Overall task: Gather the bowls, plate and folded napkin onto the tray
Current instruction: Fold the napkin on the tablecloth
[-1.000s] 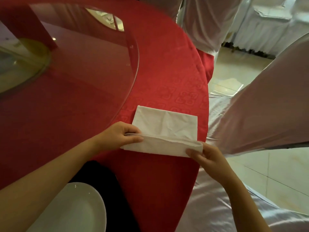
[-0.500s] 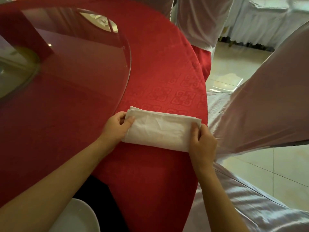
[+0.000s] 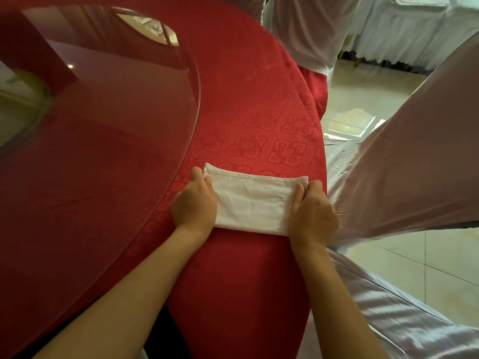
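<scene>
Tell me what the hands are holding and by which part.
The folded napkin, lying flat on the red tablecloth: the left hand grips its left end, the right hand its right end, thumbs on top.

Reaching forward with 2 bare forearms, backs of hands up. Gripping napkin by both ends with left hand and right hand, fingers curled.

Soft daylight from the right, window glare on the glass turntable, edges bowed.
</scene>
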Demonstrator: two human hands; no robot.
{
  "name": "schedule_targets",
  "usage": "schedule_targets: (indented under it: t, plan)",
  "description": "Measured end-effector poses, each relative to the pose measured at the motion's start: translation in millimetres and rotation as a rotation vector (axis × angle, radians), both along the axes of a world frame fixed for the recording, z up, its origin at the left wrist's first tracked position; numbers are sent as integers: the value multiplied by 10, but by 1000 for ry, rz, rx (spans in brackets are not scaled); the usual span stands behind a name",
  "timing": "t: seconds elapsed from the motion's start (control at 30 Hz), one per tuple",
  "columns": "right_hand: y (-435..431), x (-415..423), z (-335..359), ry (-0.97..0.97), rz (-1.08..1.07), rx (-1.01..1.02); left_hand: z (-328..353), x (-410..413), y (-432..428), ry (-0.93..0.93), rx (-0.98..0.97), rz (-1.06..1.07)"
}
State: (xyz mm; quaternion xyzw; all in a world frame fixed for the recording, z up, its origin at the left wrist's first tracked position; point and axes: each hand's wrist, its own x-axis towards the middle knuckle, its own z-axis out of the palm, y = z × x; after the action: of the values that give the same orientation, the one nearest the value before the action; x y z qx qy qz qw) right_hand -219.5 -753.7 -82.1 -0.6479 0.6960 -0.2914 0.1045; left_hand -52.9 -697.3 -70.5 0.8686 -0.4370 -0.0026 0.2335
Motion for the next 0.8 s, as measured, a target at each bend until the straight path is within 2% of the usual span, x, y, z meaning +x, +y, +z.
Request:
schedule_targets:
  t: [0.27,0.33,0.37,0.43,0.5,0.57,0.67,0.8]
  plan:
    - [3,0,-13,12,-46,-4,34,1,-26,-32,121,33]
    - [-7,-25,28,23,-75,-10,88,-18,-20,-84,59,12]
    - [-2,-21,66,12,-65,-45,105,-59,-12,-145,-1,-63]
    - [29,52,141,19,137,-131,90,-164,-5,-271,-81,-306]
    - [100,177,141,137,504,-72,39,-218,3,-269,62,-473]
    - [144,258,85,245,738,82,-39,-163,-2,-186,256,-471]
    - [129,243,-46,333,774,137,-184,-87,-8,-208,360,-449]
    - [98,176,-75,367,764,130,-216,-44,-5,-238,347,-444]
